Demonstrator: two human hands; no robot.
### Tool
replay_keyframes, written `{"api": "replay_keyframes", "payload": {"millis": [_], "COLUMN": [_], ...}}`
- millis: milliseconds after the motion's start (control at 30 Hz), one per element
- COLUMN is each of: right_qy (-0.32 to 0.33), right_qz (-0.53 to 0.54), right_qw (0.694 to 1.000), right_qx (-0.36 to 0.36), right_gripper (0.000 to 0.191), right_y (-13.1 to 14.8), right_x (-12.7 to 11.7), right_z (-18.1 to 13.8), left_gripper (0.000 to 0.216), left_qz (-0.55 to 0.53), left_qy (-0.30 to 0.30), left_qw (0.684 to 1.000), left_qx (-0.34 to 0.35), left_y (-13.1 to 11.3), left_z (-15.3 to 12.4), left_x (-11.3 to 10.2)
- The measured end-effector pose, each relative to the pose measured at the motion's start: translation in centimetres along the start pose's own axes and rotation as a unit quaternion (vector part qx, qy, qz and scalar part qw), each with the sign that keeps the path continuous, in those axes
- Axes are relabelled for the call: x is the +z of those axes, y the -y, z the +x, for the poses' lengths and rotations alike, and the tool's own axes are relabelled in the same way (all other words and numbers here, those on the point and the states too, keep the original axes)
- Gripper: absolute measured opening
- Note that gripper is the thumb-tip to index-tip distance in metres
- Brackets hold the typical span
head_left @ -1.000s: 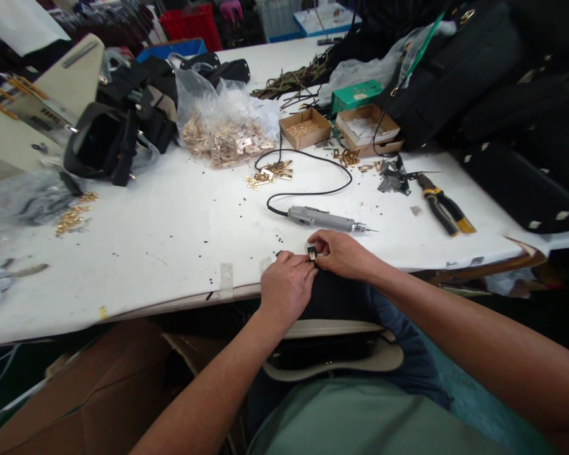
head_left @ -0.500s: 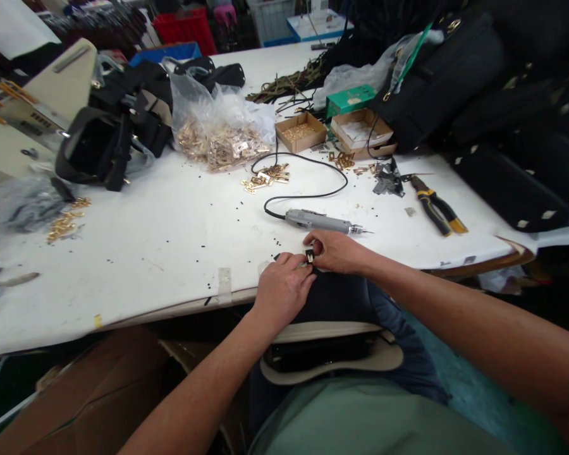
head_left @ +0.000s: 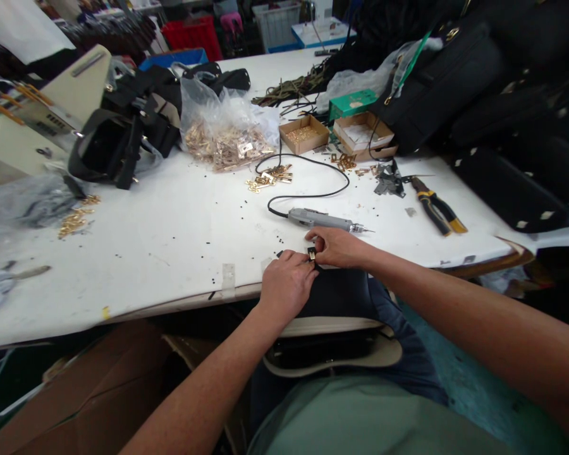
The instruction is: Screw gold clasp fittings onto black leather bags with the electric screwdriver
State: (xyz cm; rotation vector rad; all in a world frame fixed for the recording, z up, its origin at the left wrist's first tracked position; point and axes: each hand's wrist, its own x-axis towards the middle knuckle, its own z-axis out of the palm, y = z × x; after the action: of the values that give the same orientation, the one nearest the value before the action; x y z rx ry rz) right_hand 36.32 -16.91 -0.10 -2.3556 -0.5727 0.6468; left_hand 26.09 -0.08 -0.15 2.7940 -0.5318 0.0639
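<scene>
Both of my hands meet at the near edge of the white table [head_left: 180, 234]. My right hand [head_left: 339, 248] pinches a small gold metal clasp [head_left: 312, 254] between thumb and fingers. My left hand [head_left: 287, 284] is curled with its fingertips pressed to the same clasp and to the black bag piece [head_left: 341, 294] that rests on my lap. A grey electric screwdriver [head_left: 320, 220] with a black cord lies on the table just beyond my right hand.
Yellow-handled pliers [head_left: 439, 205] lie to the right. Small cardboard boxes [head_left: 304, 133] of gold parts, a clear bag of gold fittings [head_left: 227, 136], loose gold pieces [head_left: 268, 177], black straps and bags [head_left: 123, 129] crowd the far side. Black bags [head_left: 502, 107] pile at right.
Both hands stay together on the clasp with only slight finger shifts. The view has drifted a little.
</scene>
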Motion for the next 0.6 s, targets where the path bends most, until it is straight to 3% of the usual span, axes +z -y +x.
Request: {"api": "replay_keyframes", "payload": {"millis": [133,300,600], "right_qy": [0.015,-0.017,-0.042], "right_qz": [0.074,0.126,0.096], "right_qw": [0.997,0.992,0.992], "right_qx": [-0.009,0.023,0.073], "right_gripper": [0.042,0.026,0.008], "right_y": [-0.9,-1.1,0.6], "right_x": [-0.2,0.1,-0.2], "right_z": [0.1,0.3,0.4], "left_gripper": [0.015,0.016,0.017], "left_qz": [0.016,0.018,0.027], "left_qy": [0.013,0.007,0.025], "left_qw": [1.000,1.000,0.999], "left_qx": [-0.001,0.003,0.016], "left_y": [-0.1,0.0,0.3], "left_z": [0.1,0.2,0.4], "left_x": [-0.4,-0.3,-0.6]}}
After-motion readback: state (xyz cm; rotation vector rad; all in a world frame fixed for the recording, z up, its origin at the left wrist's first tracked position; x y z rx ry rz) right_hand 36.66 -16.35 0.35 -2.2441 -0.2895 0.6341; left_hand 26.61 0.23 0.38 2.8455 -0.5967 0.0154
